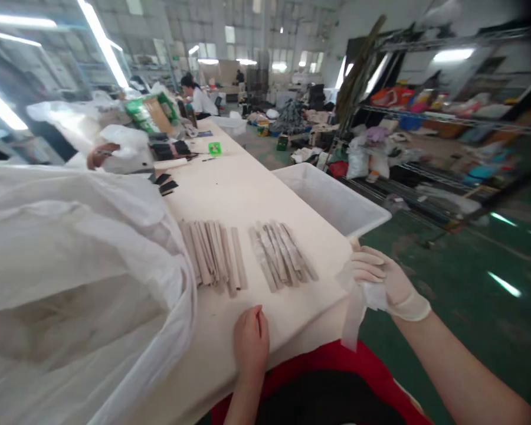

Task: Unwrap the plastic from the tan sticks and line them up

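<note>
My bare left hand point(251, 341) rests near the front edge of the table, its fingers curled together and nothing showing in them. Just beyond it lies a row of beige fabric-like strips point(212, 254). To their right is a second group of greyish strips point(283, 254), which look wrapped in clear film. My right hand point(380, 276), in a pale glove, is off the table's right edge. Its fingers are closed on a translucent plastic strip point(353, 321) that hangs down; a crumpled whitish piece shows under the palm.
A big white cloth sack point(88, 283) covers the table's left side. Beyond the right edge stands a white plastic bin point(331, 195). Further along the table point(248, 183) are dark pieces point(166, 184) and a green tray point(215, 148). A loaded wire rack point(425, 118) stands right; a person point(201, 100) sits far back.
</note>
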Tool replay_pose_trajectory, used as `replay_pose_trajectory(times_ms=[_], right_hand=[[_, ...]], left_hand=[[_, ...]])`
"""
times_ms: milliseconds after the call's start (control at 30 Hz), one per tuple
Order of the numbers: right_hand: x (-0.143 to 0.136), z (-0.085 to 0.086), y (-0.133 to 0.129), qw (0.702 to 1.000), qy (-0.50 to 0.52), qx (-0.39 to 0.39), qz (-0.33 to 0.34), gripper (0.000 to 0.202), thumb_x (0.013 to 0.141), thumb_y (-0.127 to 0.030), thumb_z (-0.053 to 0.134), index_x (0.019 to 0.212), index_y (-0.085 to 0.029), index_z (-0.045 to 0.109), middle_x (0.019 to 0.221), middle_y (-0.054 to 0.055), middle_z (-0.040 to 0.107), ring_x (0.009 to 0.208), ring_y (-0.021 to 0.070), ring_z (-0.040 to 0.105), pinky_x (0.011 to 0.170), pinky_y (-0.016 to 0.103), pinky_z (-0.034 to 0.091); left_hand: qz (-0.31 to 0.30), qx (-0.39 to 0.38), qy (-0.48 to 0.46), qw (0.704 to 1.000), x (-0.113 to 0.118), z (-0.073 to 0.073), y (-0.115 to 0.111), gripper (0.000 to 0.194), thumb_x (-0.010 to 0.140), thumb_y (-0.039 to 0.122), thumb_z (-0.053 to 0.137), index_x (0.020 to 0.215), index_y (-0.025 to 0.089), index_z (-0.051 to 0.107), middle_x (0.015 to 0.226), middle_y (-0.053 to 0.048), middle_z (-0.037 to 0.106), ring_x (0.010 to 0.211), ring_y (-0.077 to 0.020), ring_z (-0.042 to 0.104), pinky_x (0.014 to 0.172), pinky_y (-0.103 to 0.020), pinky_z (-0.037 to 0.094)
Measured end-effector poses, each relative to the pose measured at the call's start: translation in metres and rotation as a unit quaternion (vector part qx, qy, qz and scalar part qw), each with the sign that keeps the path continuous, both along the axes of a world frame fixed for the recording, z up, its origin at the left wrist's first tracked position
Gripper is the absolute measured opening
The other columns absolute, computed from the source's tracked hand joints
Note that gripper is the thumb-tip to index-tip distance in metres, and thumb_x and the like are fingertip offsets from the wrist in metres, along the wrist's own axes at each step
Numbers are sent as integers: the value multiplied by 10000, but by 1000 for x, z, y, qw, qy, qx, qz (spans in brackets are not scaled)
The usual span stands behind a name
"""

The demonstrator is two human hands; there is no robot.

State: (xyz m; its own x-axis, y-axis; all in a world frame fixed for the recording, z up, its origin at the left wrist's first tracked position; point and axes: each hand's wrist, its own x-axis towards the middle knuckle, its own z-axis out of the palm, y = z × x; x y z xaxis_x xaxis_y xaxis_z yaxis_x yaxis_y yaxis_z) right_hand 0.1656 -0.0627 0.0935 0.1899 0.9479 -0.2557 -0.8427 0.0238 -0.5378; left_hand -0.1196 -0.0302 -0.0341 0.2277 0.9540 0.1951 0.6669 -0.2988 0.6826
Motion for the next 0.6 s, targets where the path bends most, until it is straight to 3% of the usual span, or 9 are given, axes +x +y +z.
replay_pose_trajectory(times_ms=[100,267,400,467,500,600], right_hand=[[23,3,-36,999,-5,3,-33,235,906,-152,384,959,-157,613,478,-105,399,336,6,296,335,84,258],[71,4,-100,988,8,-5,-155,284,917,-153,341,973,-160,620,468,-118,404,332,8,298,353,109,241],[116,-2,-121,982,-31,-24,-186,299,901,-151,343,942,-174,638,462,-123,386,339,10,263,370,139,209],[138,-10,-122,981,-63,-26,-182,288,893,-167,364,939,-198,646,468,-122,350,348,25,212,378,159,190],[148,-15,-121,980,-75,-26,-180,279,890,-177,375,934,-209,649,474,-118,325,356,36,181,381,170,182],[179,-36,-123,979,-101,-25,-178,247,882,-215,409,922,-219,652,502,-104,234,398,74,95,390,209,154]], left_hand=[[-22,0,7,1000,1,-5,4,276,894,273,379,997,153,605,969,-108,655,925,-235,597,870,-383,447],[-30,-3,9,1000,3,-12,14,303,864,331,404,1000,139,596,987,-114,645,920,-238,601,849,-363,467],[-1,37,82,996,16,13,45,341,849,354,401,1055,143,573,1073,-95,620,798,-193,615,760,-323,498],[16,78,172,982,28,33,72,358,862,358,349,1066,166,572,1091,-45,617,870,-205,610,781,-337,488],[34,83,233,968,34,41,87,373,879,344,302,1091,180,561,1109,-17,612,950,-218,595,820,-352,469],[17,35,415,909,52,54,133,409,874,322,315,1151,110,527,1186,-106,593,1042,-222,562,847,-301,432]])
